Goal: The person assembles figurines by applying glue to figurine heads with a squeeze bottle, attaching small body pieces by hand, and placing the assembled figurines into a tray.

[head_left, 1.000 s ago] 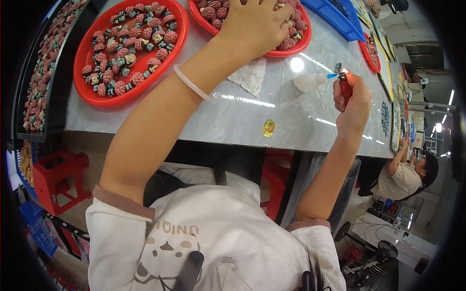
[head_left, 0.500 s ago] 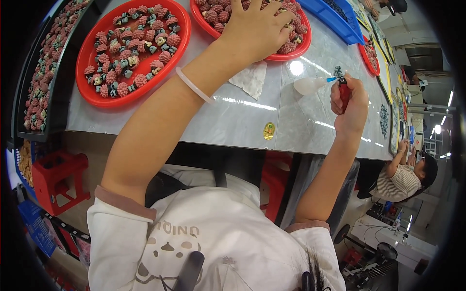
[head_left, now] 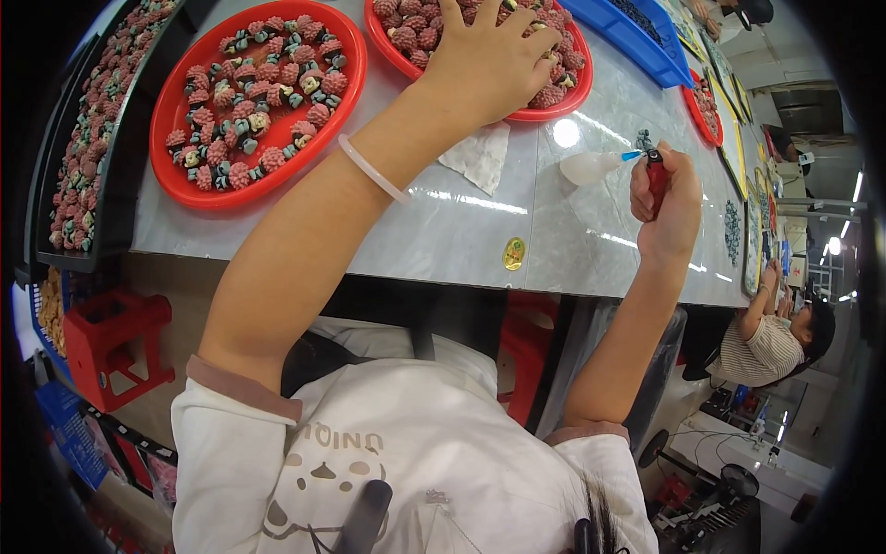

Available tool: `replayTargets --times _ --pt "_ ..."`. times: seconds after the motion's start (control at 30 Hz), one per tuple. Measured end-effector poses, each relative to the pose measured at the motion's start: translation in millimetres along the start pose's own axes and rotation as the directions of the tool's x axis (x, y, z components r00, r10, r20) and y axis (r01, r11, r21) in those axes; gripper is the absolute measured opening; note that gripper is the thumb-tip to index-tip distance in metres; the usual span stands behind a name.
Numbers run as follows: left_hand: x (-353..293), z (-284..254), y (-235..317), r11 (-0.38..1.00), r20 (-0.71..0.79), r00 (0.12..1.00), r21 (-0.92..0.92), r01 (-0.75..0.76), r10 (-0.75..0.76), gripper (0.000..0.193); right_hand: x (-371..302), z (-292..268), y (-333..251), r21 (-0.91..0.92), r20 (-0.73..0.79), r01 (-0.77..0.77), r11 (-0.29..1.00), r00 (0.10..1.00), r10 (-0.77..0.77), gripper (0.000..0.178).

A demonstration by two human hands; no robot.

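My left hand (head_left: 489, 74) reaches over a red round tray (head_left: 577, 102) heaped with pink knobbly pieces (head_left: 404, 39). Its fingers are spread on or just above them; whether the tips touch any is unclear. Off to the right, my right hand (head_left: 678, 198) is closed around a small red-handled tool (head_left: 657, 178) with a black end. Its working tip cannot be made out. Close beside that hand is a whitish squeeze bottle (head_left: 586, 169) with a blue nozzle. Just past the nozzle lie small grey-green pieces (head_left: 644, 138).
Small pink-topped figures fill another red tray (head_left: 249, 194) at left and a black tray (head_left: 109, 152) beyond it. A blue bin (head_left: 637, 46) stands far right. White paper (head_left: 480, 159) and a gold oval sticker (head_left: 513, 253) lie on the grey table (head_left: 434, 240). A co-worker (head_left: 761, 346) sits right.
The whole view has shifted slightly. My left hand stays over the pink pieces with spread fingers, and my right hand keeps its hold on the red-handled tool.
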State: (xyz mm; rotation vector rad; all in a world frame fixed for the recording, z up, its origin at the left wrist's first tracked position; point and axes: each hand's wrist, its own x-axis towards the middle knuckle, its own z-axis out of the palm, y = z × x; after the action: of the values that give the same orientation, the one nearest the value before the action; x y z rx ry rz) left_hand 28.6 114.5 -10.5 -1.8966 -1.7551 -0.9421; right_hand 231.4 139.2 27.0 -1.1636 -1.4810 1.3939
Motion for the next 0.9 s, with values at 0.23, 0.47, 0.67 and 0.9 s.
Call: replayTargets --times 0.23,0.47,0.67,0.9 --pt "-2 2 -1 1.0 -0.022 0.999 0.005 -0.027 0.027 0.028 -24 -12 -1 -0.176 -0.064 0.006 0.984 0.998 -0.017 0.041" --pt "2 1 -1 0.997 0.032 0.999 0.071 -0.01 0.008 0.026 -31 -60 49 -0.857 -0.121 0.139 0.496 0.881 -0.457 0.021" --pt "4 26 -12 0.995 -0.07 0.997 0.088 0.038 -0.032 0.022 -35 -45 46 -0.745 -0.133 0.234 0.624 0.866 -0.483 0.028" --pt "4 20 -7 0.991 -0.09 0.994 0.112 0.079 -0.069 0.019 -27 8 41 -0.352 0.063 0.372 0.859 0.925 -0.375 0.037"
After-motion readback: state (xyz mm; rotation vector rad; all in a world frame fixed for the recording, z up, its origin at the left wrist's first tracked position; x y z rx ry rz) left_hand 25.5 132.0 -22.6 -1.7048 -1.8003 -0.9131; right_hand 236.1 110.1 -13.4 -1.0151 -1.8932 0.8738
